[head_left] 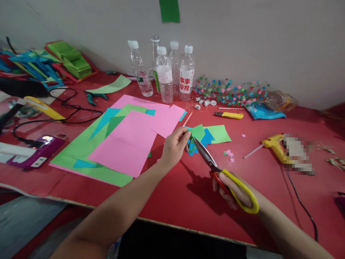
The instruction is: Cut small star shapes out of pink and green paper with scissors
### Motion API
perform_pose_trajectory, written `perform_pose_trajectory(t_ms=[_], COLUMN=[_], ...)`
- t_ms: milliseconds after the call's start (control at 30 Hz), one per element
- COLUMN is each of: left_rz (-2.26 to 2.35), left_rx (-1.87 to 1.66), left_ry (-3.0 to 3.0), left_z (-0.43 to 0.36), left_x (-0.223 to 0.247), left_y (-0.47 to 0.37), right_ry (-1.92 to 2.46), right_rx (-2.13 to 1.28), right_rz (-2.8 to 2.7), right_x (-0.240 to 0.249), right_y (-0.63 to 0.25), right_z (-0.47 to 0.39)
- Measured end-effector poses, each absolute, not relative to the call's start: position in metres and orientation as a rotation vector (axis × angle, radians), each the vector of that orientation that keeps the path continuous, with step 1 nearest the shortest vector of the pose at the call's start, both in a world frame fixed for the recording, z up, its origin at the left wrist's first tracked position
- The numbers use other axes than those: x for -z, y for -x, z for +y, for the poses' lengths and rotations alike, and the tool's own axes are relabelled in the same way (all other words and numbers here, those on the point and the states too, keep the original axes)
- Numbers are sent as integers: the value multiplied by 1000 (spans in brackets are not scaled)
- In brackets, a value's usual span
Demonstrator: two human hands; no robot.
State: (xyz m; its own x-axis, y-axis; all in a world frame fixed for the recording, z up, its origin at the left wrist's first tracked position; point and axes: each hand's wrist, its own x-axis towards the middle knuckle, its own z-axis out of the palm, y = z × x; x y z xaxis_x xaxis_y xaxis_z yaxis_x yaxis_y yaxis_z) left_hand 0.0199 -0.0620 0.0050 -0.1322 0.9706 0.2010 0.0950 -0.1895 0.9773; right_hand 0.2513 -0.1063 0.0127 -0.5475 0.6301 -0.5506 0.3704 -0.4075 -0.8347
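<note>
My left hand (174,145) is closed in a pinch over the middle of the table, on what looks like a small piece of green paper mostly hidden by the fingers. My right hand (237,190) grips scissors (205,154) with one yellow and one red handle loop. The blades point up and left, their tips right beside my left fingertips. Below and behind the tips lie blue paper scraps (207,136) with cut edges and a light green paper piece (219,133). Small pink paper stars (229,154) lie to the right of the blades.
Pink sheets (126,140) overlap green and blue paper at left. Plastic bottles (164,81) stand by the wall near a heap of coloured stars (231,92). A yellow cutter (230,115), a glue gun (276,144) with its cord, and a purple power strip (44,153) also lie here.
</note>
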Motion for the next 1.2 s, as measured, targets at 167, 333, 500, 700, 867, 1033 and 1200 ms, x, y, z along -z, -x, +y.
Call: perform_pose_trajectory(t_ms=[167, 333, 500, 700, 867, 1033, 1200], left_rz=[1246, 1046, 961, 938, 805, 799, 837], left_rx=[-1360, -847, -719, -669, -744, -883, -865], left_ry=[-1105, -1132, -1237, -1212, -1158, -1153, -1142], left_z=[-57, -67, -81, -82, -79, -79, -81], left_x=[-10, -7, -5, -11, -9, -3, 1], left_y=[-17, -31, -47, -43, -39, -41, -48], right_ry=[1358, 1408, 1508, 1301, 961, 864, 853], right_rx=[-1717, -1319, -1459, -1761, -1772, -1688, -1652], right_rz=[-1675, -1587, -1606, -1526, -1355, -1325, -1349], right_x=[-7, -10, -13, -6, -6, -9, -3], right_y=[-252, -252, -250, -248, -249, -248, -249], right_z=[-106, -95, -83, -88, -88, -87, -90])
